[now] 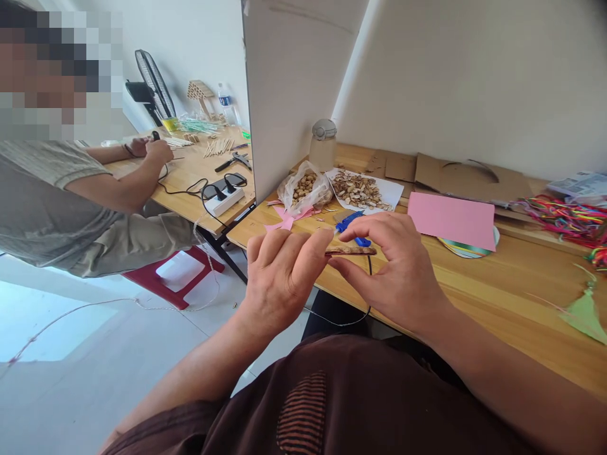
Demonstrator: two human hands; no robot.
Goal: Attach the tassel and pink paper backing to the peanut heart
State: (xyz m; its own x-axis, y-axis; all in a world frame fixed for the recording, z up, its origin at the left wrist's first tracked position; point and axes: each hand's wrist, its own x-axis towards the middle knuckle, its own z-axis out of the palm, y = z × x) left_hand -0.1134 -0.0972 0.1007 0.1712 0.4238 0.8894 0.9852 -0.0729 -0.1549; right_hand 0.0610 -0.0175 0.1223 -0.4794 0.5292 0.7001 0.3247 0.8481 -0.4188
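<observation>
My left hand [284, 272] is closed, pinching one end of a thin, flat brown piece [353, 251] that I see edge-on, with a dark reddish lower edge. Around its other part curves my right hand [398, 265], thumb below and fingers above, with a gap between them. Whether the right thumb touches the piece I cannot tell. Just behind the hands lies a blue tool [349, 221], partly hidden by my right fingers; it looks like a glue gun. A black cable [370, 291] hangs below the right hand.
Beyond the hands are a plastic bag of peanuts [306, 189], peanut shells [363, 189] on white paper, and a bottle [323, 142]. Pink paper [450, 220], cardboard [469, 180] and coloured cords [569, 218] lie rightward. Left, a co-worker [90, 196] sits at another table beside a power strip [225, 202].
</observation>
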